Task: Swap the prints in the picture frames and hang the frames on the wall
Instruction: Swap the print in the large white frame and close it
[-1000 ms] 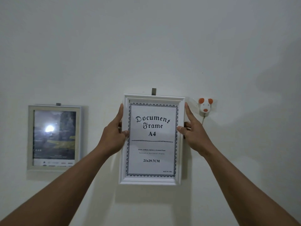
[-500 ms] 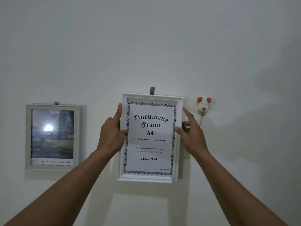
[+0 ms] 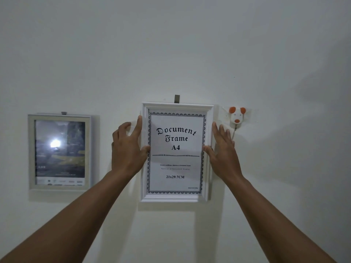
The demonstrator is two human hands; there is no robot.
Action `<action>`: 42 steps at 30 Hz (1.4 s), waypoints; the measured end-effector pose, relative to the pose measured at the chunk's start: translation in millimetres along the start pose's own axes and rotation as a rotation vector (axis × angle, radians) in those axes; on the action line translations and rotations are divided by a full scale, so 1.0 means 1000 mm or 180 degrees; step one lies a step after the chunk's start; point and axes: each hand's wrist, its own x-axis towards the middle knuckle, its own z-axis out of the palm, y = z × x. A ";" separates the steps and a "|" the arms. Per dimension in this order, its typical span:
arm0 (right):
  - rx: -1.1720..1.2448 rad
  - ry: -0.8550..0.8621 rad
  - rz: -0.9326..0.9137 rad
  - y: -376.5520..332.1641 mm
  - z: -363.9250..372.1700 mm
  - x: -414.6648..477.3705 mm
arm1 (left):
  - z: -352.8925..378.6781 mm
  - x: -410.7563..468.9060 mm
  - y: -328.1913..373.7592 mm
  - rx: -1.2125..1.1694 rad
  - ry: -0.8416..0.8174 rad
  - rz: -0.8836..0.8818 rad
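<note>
white frame (image 3: 175,197) upright, long axis vertical; left hand (image 3: 126,150) and right hand (image 3: 224,156) fingers (image 3: 139,124) spread.

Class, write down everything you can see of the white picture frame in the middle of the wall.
The white frame has a stepped moulding that looks like plastic or painted wood. It sits upright, portrait, against the wall under a grey hanger tab. Inside is a bordered sheet reading Document Frame A4. The left hand touches its left edge, the right hand its right edge.
</note>
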 end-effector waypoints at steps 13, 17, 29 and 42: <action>0.0103 -0.0056 0.0062 -0.003 -0.003 0.000 | -0.005 -0.001 0.000 -0.0183 -0.0125 -0.0057; 0.0088 -0.0094 0.0068 -0.003 -0.006 -0.001 | -0.008 -0.001 0.001 -0.0235 -0.0155 -0.0092; -0.0001 -0.0163 0.0147 -0.008 -0.007 0.000 | -0.015 0.000 0.003 -0.0319 -0.0173 -0.0121; -0.0134 -0.0214 0.0121 -0.008 -0.011 0.000 | -0.016 -0.004 0.002 -0.0321 -0.0285 -0.0075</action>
